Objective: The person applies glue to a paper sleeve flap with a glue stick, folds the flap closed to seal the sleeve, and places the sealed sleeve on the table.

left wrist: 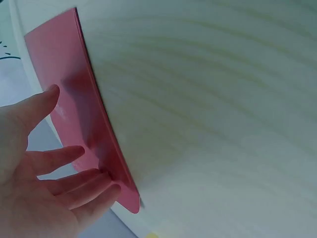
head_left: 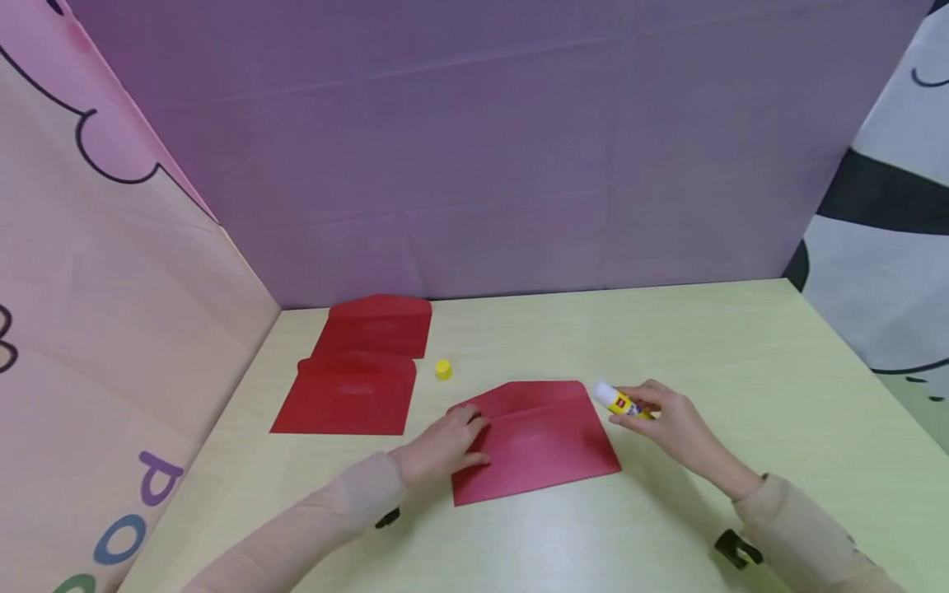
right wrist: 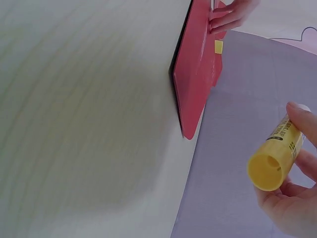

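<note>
A red envelope [head_left: 534, 449] lies on the table with its flap [head_left: 541, 395] unfolded toward the back. My left hand [head_left: 447, 445] rests on its left side, fingers spread and fairly straight; the left wrist view shows the fingertips [left wrist: 113, 191] touching the envelope near the flap's fold. Just past the envelope's right edge, my right hand [head_left: 670, 424] pinches a yellow glue stick [head_left: 621, 403] between thumb and fingers. Its white end points left toward the flap, and its hollow yellow base [right wrist: 267, 171] faces the right wrist camera.
Two more red envelopes, a nearer one [head_left: 348, 403] and a farther one [head_left: 378, 333], lie at the back left with flaps unfolded, partly overlapping. A small yellow cap [head_left: 443, 370] stands between them and the envelope under my hand. A purple backdrop [head_left: 474, 165] rises behind the table [head_left: 704, 338].
</note>
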Motion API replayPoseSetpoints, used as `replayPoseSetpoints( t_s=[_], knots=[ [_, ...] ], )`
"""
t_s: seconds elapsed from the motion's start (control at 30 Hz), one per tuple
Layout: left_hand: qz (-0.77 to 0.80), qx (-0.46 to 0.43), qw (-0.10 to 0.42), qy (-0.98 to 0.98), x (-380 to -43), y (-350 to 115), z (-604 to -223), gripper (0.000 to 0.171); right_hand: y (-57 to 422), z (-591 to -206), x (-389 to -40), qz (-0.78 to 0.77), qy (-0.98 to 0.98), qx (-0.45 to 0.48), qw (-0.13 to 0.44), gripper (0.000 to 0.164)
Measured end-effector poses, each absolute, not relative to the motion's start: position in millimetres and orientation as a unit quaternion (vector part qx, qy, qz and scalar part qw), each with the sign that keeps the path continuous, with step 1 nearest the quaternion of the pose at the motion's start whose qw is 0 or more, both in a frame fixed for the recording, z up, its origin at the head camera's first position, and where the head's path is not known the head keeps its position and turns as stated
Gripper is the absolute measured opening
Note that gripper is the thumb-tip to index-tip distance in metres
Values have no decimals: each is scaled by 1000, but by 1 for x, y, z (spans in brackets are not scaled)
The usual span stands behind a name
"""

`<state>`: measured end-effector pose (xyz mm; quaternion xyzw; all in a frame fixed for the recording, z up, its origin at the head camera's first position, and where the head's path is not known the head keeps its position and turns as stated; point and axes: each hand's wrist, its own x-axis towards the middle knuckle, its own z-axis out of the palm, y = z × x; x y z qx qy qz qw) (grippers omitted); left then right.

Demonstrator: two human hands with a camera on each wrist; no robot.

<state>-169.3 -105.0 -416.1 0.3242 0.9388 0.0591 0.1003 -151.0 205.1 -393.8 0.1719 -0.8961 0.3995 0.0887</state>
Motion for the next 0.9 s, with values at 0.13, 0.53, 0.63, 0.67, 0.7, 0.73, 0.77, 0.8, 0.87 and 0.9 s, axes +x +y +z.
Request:
replayPoseSetpoints(
  t_s=[0.13, 0.53, 0.63, 0.67, 0.7, 0.73, 0.77, 0.8, 0.87, 0.9],
  knots=[
    [56, 317, 116, 940, -167, -105, -417, 62, 204, -393, -152, 401, -893, 177, 102, 33],
    [38, 316, 120, 940, -173, -99, -417, 67, 201, -389, -154, 413, -898, 119, 98, 29],
    [44, 315, 128, 939, -176, -98, -418, 67, 198, -386, -155, 422, -898, 87, 93, 29],
    [47, 315, 131, 939, -176, -98, -418, 68, 197, -386, -156, 425, -898, 77, 90, 29],
    [49, 316, 134, 938, -177, -98, -419, 68, 196, -385, -156, 427, -897, 70, 89, 30],
    [51, 317, 135, 937, -178, -97, -419, 67, 195, -384, -157, 431, -896, 64, 87, 31],
    [54, 318, 136, 937, -178, -97, -420, 67, 194, -383, -158, 436, -894, 59, 85, 33],
    [55, 319, 138, 936, -179, -97, -420, 67, 192, -382, -159, 443, -891, 54, 82, 35],
    [58, 319, 140, 936, -181, -95, -421, 68, 190, -379, -161, 461, -884, 40, 70, 40],
    [60, 318, 141, 936, -182, -94, -421, 68, 188, -378, -162, 472, -879, 31, 64, 42]
  ],
)
